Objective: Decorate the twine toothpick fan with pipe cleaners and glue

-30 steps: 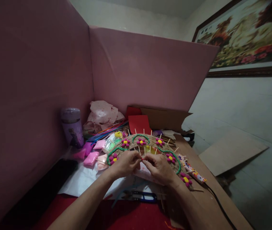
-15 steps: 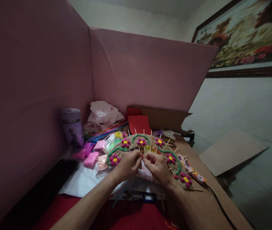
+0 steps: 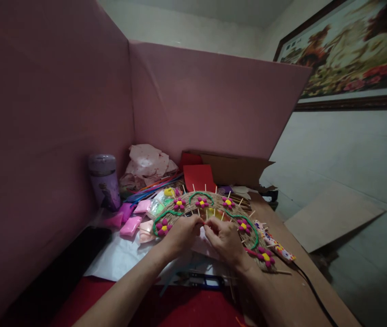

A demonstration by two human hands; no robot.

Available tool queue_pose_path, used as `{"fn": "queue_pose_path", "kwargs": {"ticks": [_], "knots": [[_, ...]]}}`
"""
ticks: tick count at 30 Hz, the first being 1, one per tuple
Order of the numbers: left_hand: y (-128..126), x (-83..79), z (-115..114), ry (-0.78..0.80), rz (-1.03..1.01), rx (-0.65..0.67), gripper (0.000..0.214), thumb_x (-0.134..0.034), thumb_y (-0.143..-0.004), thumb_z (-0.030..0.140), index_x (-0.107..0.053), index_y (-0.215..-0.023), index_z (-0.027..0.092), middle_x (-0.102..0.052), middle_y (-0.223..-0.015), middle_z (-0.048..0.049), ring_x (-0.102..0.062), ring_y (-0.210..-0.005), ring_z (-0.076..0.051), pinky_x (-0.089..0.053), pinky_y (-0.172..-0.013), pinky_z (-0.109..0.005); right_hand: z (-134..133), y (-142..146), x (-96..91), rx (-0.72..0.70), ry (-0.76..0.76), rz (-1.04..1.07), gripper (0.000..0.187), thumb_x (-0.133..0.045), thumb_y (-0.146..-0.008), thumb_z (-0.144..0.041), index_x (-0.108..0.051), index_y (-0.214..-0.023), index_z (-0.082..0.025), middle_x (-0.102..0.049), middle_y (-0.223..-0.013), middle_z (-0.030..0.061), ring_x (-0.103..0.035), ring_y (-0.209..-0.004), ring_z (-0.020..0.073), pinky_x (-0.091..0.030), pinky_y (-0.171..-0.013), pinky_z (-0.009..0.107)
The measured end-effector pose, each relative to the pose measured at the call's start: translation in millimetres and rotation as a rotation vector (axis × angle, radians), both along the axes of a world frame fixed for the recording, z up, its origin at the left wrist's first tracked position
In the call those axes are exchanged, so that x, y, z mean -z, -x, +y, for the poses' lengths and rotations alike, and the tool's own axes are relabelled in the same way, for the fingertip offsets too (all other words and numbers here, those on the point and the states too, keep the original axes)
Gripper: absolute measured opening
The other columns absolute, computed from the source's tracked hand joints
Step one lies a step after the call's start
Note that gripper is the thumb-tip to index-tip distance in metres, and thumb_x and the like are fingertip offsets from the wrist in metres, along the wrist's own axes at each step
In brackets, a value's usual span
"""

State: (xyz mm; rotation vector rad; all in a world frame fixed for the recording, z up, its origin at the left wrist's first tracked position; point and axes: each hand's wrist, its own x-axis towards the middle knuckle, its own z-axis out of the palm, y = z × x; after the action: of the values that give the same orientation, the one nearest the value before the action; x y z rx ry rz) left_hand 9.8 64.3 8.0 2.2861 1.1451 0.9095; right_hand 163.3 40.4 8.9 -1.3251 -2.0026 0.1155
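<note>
A woven straw arch (image 3: 214, 202) lies on the table, stuck with wooden sticks, a green clay vine (image 3: 244, 219) and pink clay flowers (image 3: 201, 201) with yellow centres. My left hand (image 3: 180, 234) and my right hand (image 3: 225, 238) meet at the arch's inner edge. Both pinch a small red bit (image 3: 203, 223) between their fingertips. The fingers of both hands are closed in a pinch.
A purple bottle (image 3: 103, 181) stands left by the pink board wall (image 3: 60, 136). Pink clay packets (image 3: 130, 225), crumpled paper (image 3: 146, 161), a red sheet (image 3: 198, 177) and a cardboard box (image 3: 237, 168) lie behind. Blue-handled snips (image 3: 202, 280) lie near my wrists. A cable (image 3: 311, 284) runs right.
Both hands have shifted slightly up toward the arch while keeping the pinch together. The view has moved a little; nothing else has changed.
</note>
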Motion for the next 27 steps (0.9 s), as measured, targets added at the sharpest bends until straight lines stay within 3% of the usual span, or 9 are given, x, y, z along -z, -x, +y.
{"fn": "queue_pose_path", "kwargs": {"ticks": [5, 16, 21, 27], "knots": [[-1, -1.8, -2, 0.007, -0.019, -0.017, 0.018, -0.041, -0.082, 0.012, -0.056, -0.074, 0.016, -0.060, -0.062, 0.0000, -0.053, -0.055, -0.011, -0.031, -0.052, -0.021, -1, -1, -1.7, -0.009, -0.013, -0.057, 0.021, -0.045, -0.084, -0.025, -0.060, -0.070, -0.018, -0.055, -0.052, -0.0014, -0.050, -0.047, 0.0104, -0.027, -0.051, 0.023], [-3, 3.3, -7, -0.061, -0.153, 0.000, 0.013, -0.044, -0.079, 0.012, -0.056, -0.076, 0.016, -0.058, -0.061, -0.0001, -0.052, -0.055, -0.011, -0.035, -0.054, -0.021, -2, 4, 1.0, -0.046, -0.039, 0.080, 0.021, -0.044, -0.082, -0.020, -0.052, -0.062, -0.017, -0.049, -0.051, -0.0027, -0.045, -0.046, 0.0088, -0.029, -0.051, 0.021], [-1, 2.2, -1, 0.130, -0.333, 0.039, 0.012, -0.048, -0.078, 0.017, -0.060, -0.080, 0.015, -0.061, -0.063, -0.0005, -0.054, -0.051, -0.009, -0.039, -0.051, -0.020, 0, -4, -3.5, -0.069, -0.016, 0.036, 0.021, -0.046, -0.083, -0.022, -0.056, -0.065, -0.018, -0.052, -0.053, -0.0026, -0.046, -0.048, 0.0093, -0.028, -0.051, 0.021], [3, -4.2, 1, 0.320, -0.330, 0.025, 0.015, -0.055, -0.075, 0.029, -0.059, -0.074, 0.015, -0.061, -0.059, 0.0006, -0.052, -0.046, -0.009, -0.038, -0.045, -0.020, -3, -10, -12.7, -0.121, 0.023, -0.052, 0.018, -0.047, -0.083, -0.021, -0.062, -0.072, -0.018, -0.058, -0.056, -0.0013, -0.050, -0.051, 0.0106, -0.029, -0.053, 0.022]]}}
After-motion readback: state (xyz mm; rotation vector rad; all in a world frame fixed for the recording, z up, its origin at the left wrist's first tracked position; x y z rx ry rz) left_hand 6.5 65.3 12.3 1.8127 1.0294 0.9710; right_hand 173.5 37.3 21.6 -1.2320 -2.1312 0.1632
